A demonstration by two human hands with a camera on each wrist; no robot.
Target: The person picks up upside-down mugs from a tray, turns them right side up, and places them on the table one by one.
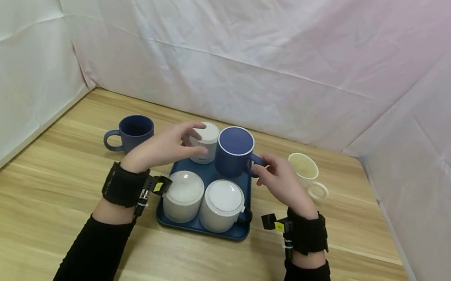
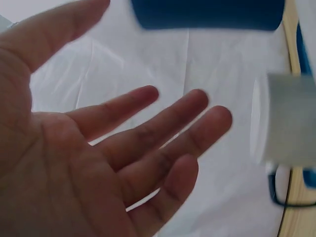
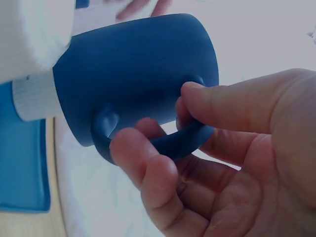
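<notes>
A blue tray (image 1: 199,226) carries several mugs, all bottom up. My right hand (image 1: 262,168) pinches the handle of the blue mug (image 1: 234,154) at the tray's back right. In the right wrist view my thumb and curled fingers (image 3: 148,163) wrap that handle on the blue mug (image 3: 138,74). My left hand (image 1: 184,137) hovers with spread, relaxed fingers by the small white cup (image 1: 206,142) at the back left. The left wrist view shows the left hand (image 2: 133,59) holding nothing, the white cup (image 2: 286,121) just past its fingertips. Two white mugs (image 1: 184,195) (image 1: 222,204) fill the tray's front.
A dark blue mug (image 1: 132,132) stands upright on the wooden table left of the tray. A cream mug (image 1: 306,172) stands to the right, behind my right hand. White cloth walls close in the table on three sides.
</notes>
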